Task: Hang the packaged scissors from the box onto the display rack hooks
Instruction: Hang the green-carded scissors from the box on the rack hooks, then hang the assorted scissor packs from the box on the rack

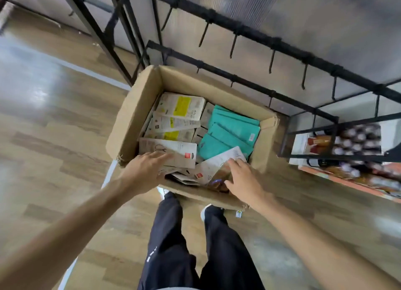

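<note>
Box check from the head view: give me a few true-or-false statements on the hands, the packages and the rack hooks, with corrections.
1. Both hands reach into the cardboard box. True.
2. The left hand holds a package up at the hooks. False: it lies on a white package in the box.
3. Teal packages lie on the box's right side. True.
4. The rack hooks in view already carry scissors. False: they are bare.
5. The right hand touches a package at the box's near edge. True.
</note>
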